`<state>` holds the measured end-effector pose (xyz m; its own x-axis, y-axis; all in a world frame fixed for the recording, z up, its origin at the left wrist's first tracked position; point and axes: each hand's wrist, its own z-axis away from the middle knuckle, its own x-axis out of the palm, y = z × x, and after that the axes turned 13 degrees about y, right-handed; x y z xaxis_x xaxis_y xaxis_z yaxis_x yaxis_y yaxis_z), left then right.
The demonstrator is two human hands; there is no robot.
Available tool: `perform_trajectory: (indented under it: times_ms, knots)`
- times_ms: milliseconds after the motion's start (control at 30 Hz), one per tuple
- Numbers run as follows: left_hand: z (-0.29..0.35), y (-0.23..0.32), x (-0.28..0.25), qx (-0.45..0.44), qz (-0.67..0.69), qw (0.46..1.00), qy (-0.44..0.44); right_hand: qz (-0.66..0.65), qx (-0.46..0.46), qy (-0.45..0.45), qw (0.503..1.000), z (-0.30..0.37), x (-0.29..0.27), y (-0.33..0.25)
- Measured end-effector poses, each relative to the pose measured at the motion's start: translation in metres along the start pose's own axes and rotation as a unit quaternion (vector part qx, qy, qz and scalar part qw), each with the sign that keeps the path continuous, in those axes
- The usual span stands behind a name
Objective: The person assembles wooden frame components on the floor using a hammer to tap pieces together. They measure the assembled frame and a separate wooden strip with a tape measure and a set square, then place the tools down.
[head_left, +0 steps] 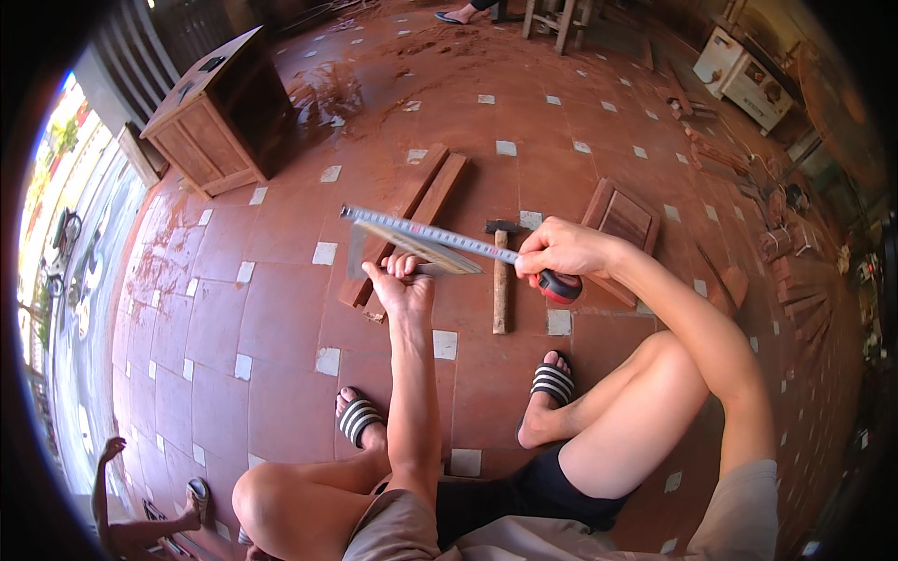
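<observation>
My left hand (404, 288) is closed on a flat, triangular set square (438, 258), its long edge slanting down to the right. My right hand (569, 251) grips a red and black tape measure (559, 288). From it the pulled-out blade (421, 230) runs left, just over the square's upper edge; whether the two touch I cannot tell. On the tiled floor below, a hammer (501, 280) with a wooden handle lies between my hands. Two reddish wooden bars (440, 194) lie partly hidden behind my left hand and the square. A wooden panel (621, 217) rests beyond my right wrist.
A wooden cabinet (210, 122) stands at the far left. Several wood pieces (804, 290) lie along the right side, below a white machine box (744, 79). Another person's arm (101, 496) shows at the lower left, and a wooden stool (558, 23) stands at the back.
</observation>
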<state>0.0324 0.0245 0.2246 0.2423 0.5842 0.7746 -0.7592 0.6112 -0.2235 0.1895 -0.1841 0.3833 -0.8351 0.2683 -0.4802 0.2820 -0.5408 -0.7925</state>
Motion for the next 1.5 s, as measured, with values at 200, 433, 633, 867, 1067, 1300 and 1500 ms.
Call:
perform_trajectory:
  times_ms: [200,433,633,867,1067,1300,1500]
  knots:
    - [0.008,-0.011,0.0,0.076,-0.098,0.992,0.038,-0.099,0.004,0.088,0.991,-0.005,-0.005,0.002]
    - [0.011,-0.02,-0.002,0.036,-0.082,0.995,0.043,-0.075,0.019,0.127,0.989,-0.009,-0.004,0.004]
    - [0.015,-0.018,0.003,-0.069,-0.046,0.997,0.0,-0.063,0.018,0.127,0.99,-0.008,-0.002,0.002]
    - [0.016,-0.015,0.003,-0.196,-0.039,0.971,-0.129,-0.043,0.032,0.121,0.991,-0.006,0.0,0.0]
    - [0.018,-0.013,0.006,-0.3,-0.033,0.94,-0.158,-0.03,0.04,0.118,0.992,-0.004,0.0,-0.002]
    - [0.021,-0.021,0.005,-0.315,-0.053,0.931,-0.175,-0.032,0.031,0.119,0.992,-0.001,0.002,-0.005]
    - [0.025,-0.024,0.004,-0.348,-0.061,0.92,-0.171,-0.029,0.023,0.114,0.993,-0.001,0.003,-0.006]
